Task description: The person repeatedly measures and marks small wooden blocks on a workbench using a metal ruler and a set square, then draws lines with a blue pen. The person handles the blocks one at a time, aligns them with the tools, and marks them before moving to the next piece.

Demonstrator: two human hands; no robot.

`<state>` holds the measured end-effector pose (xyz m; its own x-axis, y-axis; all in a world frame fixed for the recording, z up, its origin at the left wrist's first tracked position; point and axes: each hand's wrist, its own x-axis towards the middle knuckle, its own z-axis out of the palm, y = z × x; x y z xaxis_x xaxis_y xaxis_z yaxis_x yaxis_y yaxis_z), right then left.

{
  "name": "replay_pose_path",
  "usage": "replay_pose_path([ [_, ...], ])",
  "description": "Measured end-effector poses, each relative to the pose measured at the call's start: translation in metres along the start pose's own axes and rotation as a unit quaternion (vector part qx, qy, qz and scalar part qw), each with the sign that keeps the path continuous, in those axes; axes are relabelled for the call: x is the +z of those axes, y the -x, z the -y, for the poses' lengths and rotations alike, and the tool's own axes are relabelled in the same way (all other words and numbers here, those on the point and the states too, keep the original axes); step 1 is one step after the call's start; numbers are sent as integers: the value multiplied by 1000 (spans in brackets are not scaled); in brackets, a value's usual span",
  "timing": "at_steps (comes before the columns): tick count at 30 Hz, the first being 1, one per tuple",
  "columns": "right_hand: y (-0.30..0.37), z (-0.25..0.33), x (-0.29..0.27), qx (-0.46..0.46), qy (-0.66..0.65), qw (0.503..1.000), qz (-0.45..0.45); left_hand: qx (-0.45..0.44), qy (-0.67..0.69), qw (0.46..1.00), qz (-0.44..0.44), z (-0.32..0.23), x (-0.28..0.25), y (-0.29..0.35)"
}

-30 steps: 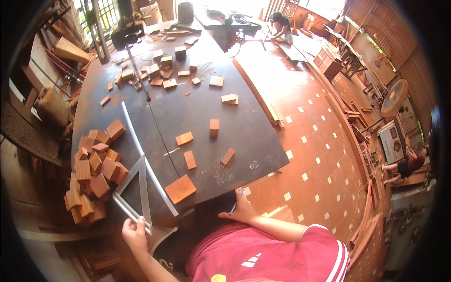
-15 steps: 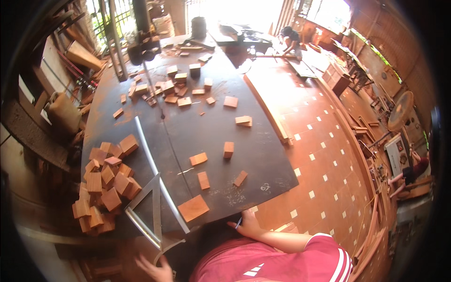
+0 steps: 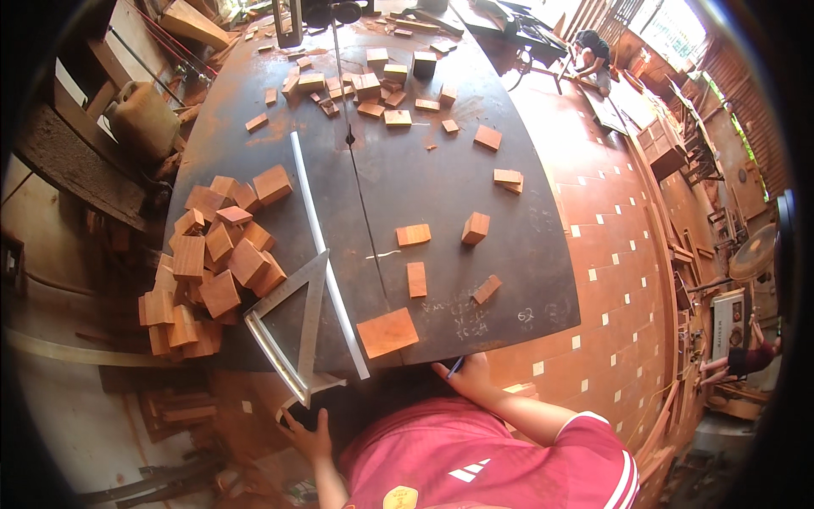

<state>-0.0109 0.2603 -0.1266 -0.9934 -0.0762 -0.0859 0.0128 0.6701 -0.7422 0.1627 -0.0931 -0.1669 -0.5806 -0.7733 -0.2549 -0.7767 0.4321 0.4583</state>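
My left hand is below the table's near edge, thumb and fingers apart around a dark gap. It is close to the near corner of a metal triangular square, which partly overhangs the edge. My right hand is at the near edge, further right, closed on a blue pen; part of its fingers is hidden. Between the hands, a flat wooden block lies close to the edge. A long pale strip runs away from me beside the square. Left of it is a heap of wooden blocks.
Smaller blocks are spread over the dark metal table, with offcuts around the saw blade at the back. A plastic jug stands left. One person crouches far right; another is at the right rim.
My view has shifted, so the table sits higher and further right in the picture. My left hand has come up toward the square's near corner. The right hand still has the pen.
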Motion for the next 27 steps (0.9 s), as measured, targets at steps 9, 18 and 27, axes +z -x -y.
replay_pose_path([
  [9,-3,2,3,4,-4,1000,-22,-10,-1,1000,8,-24,-14,3],
  [18,-4,6,4,23,-4,1000,-13,-18,19,1000,5,-19,-10,2],
  [27,-6,7,5,10,4,1000,-17,-17,39,999,7,-25,-14,3],
])
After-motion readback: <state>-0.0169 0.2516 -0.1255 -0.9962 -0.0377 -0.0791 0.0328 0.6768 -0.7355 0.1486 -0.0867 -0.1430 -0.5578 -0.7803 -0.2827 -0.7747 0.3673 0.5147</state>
